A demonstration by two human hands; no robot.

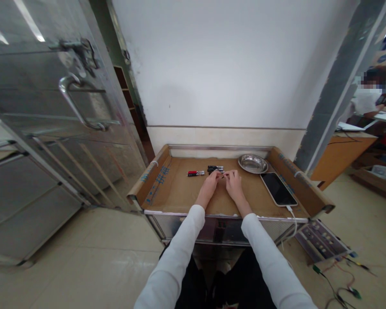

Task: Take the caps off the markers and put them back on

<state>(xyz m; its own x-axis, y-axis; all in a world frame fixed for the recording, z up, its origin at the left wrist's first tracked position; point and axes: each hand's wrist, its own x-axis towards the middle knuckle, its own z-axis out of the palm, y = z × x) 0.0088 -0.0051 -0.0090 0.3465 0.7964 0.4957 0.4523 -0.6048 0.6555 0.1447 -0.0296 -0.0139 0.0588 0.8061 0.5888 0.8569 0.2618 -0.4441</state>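
Note:
My left hand point(210, 185) and my right hand point(233, 184) meet over the cardboard-lined tray top point(176, 195), fingertips pinched close together. Whatever small dark piece lies between them is too small to make out. Just beyond my fingers lie slim black pieces with metal ends point(215, 167), partly hidden by my hands. To the left rests a side-by-side pair of similar pieces, one red and one black point(196, 173), their silvery ends pointing right.
A shallow round metal dish point(252, 163) stands at the back right. Nearer lies a phone point(279, 189) with a white cable point(292, 219) hanging over the front edge. Raised cardboard sides flank the tray. An electrical box point(323, 241) with loose leads sits on the floor; a person point(366, 101) is far right.

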